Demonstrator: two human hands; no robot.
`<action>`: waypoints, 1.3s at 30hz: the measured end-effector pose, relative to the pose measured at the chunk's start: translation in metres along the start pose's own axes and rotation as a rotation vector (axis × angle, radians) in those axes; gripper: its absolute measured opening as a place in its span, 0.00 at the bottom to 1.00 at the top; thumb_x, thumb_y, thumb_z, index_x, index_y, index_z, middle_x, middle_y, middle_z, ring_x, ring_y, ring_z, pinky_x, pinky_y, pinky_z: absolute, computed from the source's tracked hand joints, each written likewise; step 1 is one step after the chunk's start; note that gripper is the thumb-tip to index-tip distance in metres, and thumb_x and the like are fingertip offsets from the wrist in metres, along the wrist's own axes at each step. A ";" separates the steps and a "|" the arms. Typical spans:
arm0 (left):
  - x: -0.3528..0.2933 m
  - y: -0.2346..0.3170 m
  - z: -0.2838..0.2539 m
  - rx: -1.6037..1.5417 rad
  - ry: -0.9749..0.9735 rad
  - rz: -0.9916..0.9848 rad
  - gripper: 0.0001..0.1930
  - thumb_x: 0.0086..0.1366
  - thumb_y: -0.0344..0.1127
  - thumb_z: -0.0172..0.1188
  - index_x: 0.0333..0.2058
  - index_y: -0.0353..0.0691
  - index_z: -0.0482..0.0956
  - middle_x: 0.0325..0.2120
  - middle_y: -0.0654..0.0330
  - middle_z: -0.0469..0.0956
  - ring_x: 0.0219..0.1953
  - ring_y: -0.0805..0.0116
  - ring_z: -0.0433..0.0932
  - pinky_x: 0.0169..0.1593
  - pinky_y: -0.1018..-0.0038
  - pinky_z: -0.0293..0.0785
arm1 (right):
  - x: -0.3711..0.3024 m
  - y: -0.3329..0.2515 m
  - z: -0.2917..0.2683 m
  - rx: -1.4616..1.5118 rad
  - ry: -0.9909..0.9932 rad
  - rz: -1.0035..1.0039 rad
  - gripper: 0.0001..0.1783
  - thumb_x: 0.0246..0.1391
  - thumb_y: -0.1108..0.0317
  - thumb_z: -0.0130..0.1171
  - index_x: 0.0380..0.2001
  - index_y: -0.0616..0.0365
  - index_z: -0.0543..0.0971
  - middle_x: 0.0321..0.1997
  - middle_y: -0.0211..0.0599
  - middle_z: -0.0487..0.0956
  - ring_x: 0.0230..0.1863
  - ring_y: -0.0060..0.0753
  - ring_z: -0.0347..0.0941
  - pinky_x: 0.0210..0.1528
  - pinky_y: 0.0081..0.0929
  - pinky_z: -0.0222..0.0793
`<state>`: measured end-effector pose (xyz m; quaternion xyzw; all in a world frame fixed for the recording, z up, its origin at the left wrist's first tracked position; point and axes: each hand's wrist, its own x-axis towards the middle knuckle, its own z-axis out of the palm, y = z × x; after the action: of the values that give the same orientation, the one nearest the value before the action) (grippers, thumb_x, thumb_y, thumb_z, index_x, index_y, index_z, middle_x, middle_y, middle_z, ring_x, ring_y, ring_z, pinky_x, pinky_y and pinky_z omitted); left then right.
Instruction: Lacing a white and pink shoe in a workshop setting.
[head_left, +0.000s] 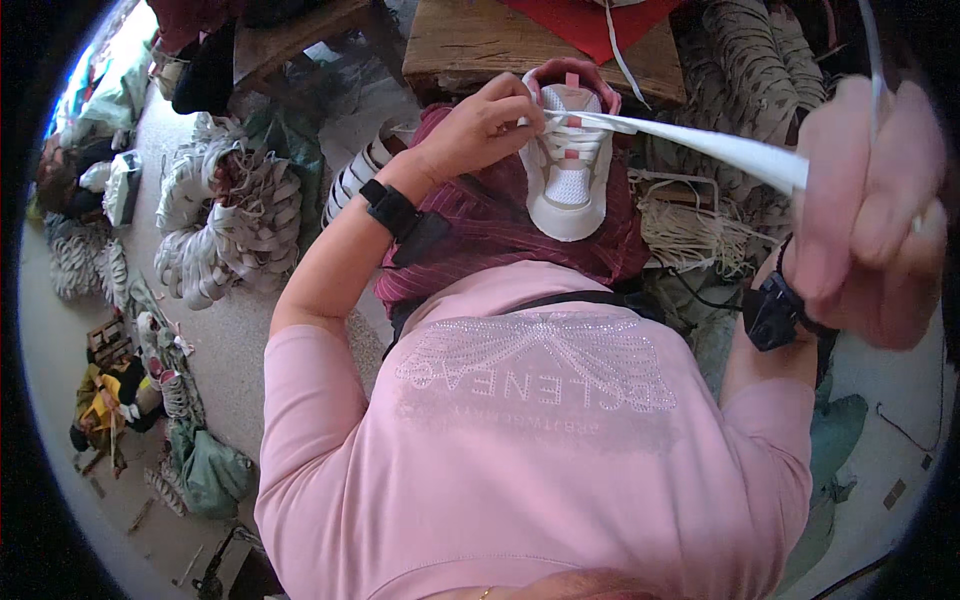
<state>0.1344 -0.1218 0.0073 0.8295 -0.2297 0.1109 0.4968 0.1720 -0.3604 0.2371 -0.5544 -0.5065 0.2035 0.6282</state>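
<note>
A white sneaker [568,185] with pink trim rests upright on my lap, its toe toward me. White lace crosses its front. My left hand [490,125] is closed at the upper left of the lacing, fingertips pinched against the sneaker's edge; whether lace is also between them is hidden. From the upper eyelets a flat white shoelace [715,148] runs taut to the right. Its far part goes into my right hand [870,215], which is raised, closed around it and blurred by motion. A thin pale strand rises above that hand.
Beyond the sneaker stands a wooden bench [470,45] with a red cloth [610,25]. Bundled shoe parts [225,215] lie on the floor at left, more [755,60] at upper right. Pale laces [695,225] hang right of my lap. Another person [115,400] is far left.
</note>
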 end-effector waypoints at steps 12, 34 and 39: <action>0.064 0.016 -0.026 -0.262 -0.059 -0.109 0.10 0.66 0.34 0.60 0.43 0.35 0.79 0.35 0.66 0.79 0.38 0.78 0.74 0.42 0.79 0.72 | 0.038 0.010 -0.012 0.129 0.161 0.101 0.14 0.67 0.61 0.47 0.34 0.62 0.73 0.27 0.43 0.77 0.20 0.22 0.73 0.22 0.13 0.69; -0.005 -0.022 -0.078 -1.359 0.659 -0.422 0.10 0.74 0.35 0.45 0.42 0.36 0.73 0.29 0.65 0.70 0.30 0.74 0.68 0.41 0.75 0.69 | -0.056 0.120 -0.097 0.048 0.883 0.284 0.11 0.64 0.68 0.49 0.46 0.61 0.72 0.34 0.37 0.80 0.26 0.20 0.75 0.30 0.19 0.75; -0.006 -0.002 -0.034 -0.385 0.394 -0.630 0.12 0.70 0.40 0.54 0.39 0.37 0.78 0.27 0.70 0.73 0.29 0.83 0.67 0.33 0.84 0.64 | -0.079 0.157 -0.109 -0.016 0.726 0.307 0.21 0.65 0.68 0.49 0.58 0.63 0.63 0.49 0.45 0.78 0.31 0.16 0.71 0.36 0.17 0.71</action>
<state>0.1315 -0.0900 0.0196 0.7140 0.1180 0.0652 0.6870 0.2820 -0.4309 0.0773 -0.6647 -0.1643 0.0818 0.7242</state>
